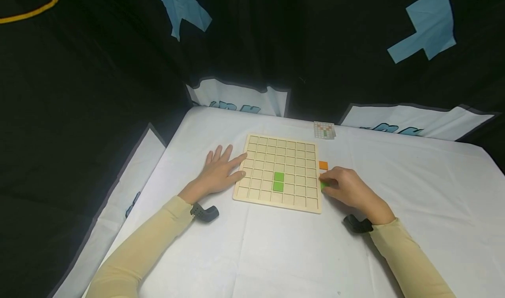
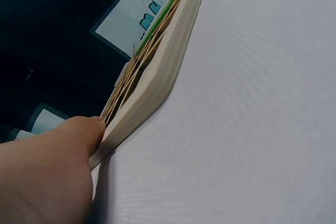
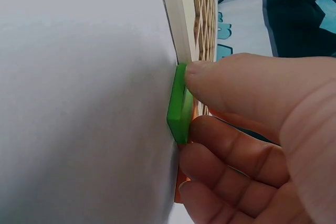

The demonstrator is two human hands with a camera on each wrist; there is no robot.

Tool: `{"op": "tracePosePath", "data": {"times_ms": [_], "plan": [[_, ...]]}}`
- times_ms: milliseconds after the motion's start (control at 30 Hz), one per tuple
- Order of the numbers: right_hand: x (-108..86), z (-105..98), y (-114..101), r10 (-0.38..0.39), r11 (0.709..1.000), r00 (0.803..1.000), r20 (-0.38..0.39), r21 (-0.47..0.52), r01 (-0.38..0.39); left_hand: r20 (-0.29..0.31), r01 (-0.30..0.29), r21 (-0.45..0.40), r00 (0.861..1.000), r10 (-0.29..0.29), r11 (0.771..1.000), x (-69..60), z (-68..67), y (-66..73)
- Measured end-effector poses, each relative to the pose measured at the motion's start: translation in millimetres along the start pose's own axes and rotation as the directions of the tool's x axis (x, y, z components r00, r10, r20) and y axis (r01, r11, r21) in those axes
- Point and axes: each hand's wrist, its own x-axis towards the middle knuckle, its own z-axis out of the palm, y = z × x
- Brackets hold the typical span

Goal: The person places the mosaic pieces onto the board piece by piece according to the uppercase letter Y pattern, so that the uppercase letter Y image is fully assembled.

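A wooden grid board lies on the white table, two green tiles side by side in neighbouring cells of it. My left hand is spread flat at the board's left edge, thumb and index finger touching the rim; its thumb shows in the left wrist view. At the right edge my right hand has its thumb and curled fingers on a green tile beside the board. Orange pieces show partly behind those fingers.
An orange tile lies by the board's right edge, above my right hand. Small printed cards lie near the table's back edge. Black cloth with blue tape hangs behind the white table.
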Motion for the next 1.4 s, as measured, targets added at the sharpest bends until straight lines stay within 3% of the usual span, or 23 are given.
{"op": "tracePosePath", "data": {"times_ms": [967, 1400], "plan": [[-4.8, -2.3, -4.4, -0.075, 0.997, 0.997, 0.0, -0.013, 0.075, -0.007, -0.002, 0.0, 1.0, 0.002, 1.0, -0.4, 0.8, -0.1], [-6.1, -3.7, -3.6, -0.044, 0.999, 0.999, 0.025, -0.028, 0.045, -0.009, 0.0, 0.003, 1.0, 0.0, 1.0, 0.5, 1.9, -0.6]]}}
